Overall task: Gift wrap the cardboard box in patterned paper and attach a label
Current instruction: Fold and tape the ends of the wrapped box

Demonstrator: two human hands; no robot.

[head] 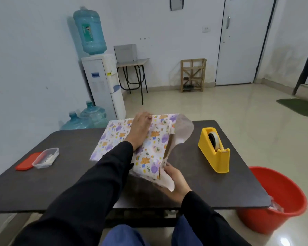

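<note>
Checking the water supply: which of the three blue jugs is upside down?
The jug on the white dispenser: its neck points down. The rear floor jug and the front floor jug stand neck up beside it.

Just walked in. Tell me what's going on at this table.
A person is partway through wrapping a cardboard box in patterned paper on the table. The left hand presses flat on the papered top, while the right hand holds the loose flap at the open end, where bare cardboard shows. The yellow tape dispenser stands untouched to the right; a clear container and red lid sit left. No label is visible.
</note>
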